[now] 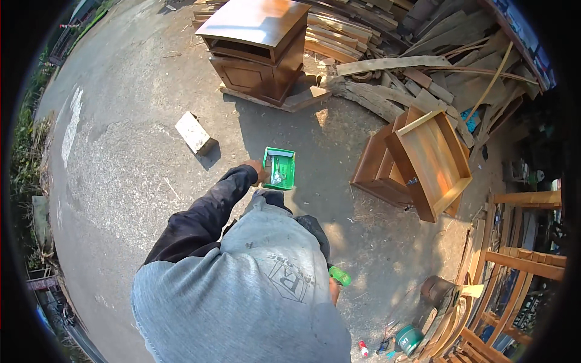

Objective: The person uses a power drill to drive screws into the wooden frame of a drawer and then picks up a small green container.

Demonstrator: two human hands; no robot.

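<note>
My left hand is closed at the left rim of a small green plastic basket; the fingertips are hidden. Inside the basket lie a few pale and metallic small items, too small to name. Low on my right side, my right hand shows only in part beside my grey shirt. It is closed on a green tool with a rounded end; the rest of the tool is hidden behind my body.
A brown wooden cabinet stands ahead, and a second wooden cabinet sits tilted at right. A pale block rests on the pavement. Scrap wood is heaped at far right. A green bucket stands at lower right, near wooden frames.
</note>
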